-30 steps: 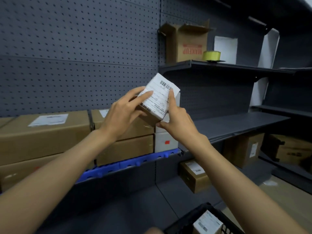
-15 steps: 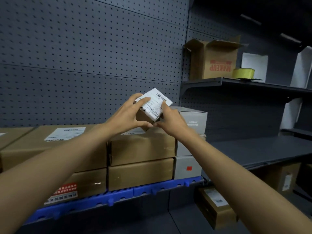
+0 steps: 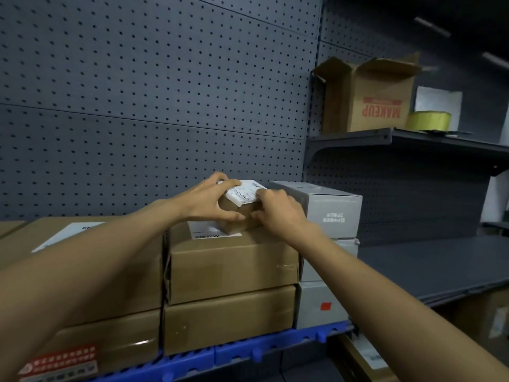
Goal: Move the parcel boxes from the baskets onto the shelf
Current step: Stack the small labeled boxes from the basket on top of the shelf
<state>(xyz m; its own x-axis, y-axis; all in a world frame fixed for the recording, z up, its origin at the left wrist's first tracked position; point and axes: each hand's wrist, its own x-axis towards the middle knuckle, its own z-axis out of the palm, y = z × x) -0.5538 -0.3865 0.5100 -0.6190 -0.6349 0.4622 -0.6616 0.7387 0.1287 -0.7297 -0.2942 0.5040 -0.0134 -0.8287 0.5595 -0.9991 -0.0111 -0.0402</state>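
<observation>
A person's left hand (image 3: 209, 201) and right hand (image 3: 278, 209) together hold a small brown parcel box (image 3: 239, 208) with a white label on top, fingers curled round its left and right sides, its base on or just above the top of a larger brown carton (image 3: 231, 260) stacked on the shelf (image 3: 275, 346). Directly right of the right hand stands a grey box (image 3: 327, 208). If released before it sits flat, the parcel could likely tip toward the carton's front edge below the wrists, or the right knuckles might nudge the grey box.
</observation>
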